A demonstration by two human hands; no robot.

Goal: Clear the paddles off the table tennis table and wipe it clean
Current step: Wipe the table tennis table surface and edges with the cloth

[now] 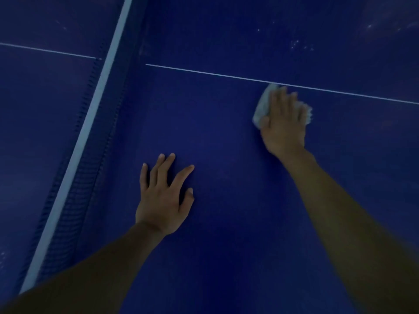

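Net (pixel 74 168) runs along the left; left hand (pixel 162 200) spread flat, bracing on the table (pixel 222 143). Right hand (pixel 283 123), fingers straight, presses a pale cloth (pixel 260 109) flat just below the centre line (pixel 204 73). No paddles in view; dusty specks (pixel 301 45) lie beyond that line, nearer the right hand.

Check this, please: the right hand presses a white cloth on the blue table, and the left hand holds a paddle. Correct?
Not quite. In the head view the left hand holds no paddle; it rests flat on the blue table, fingers spread. The right hand does press the white cloth there.
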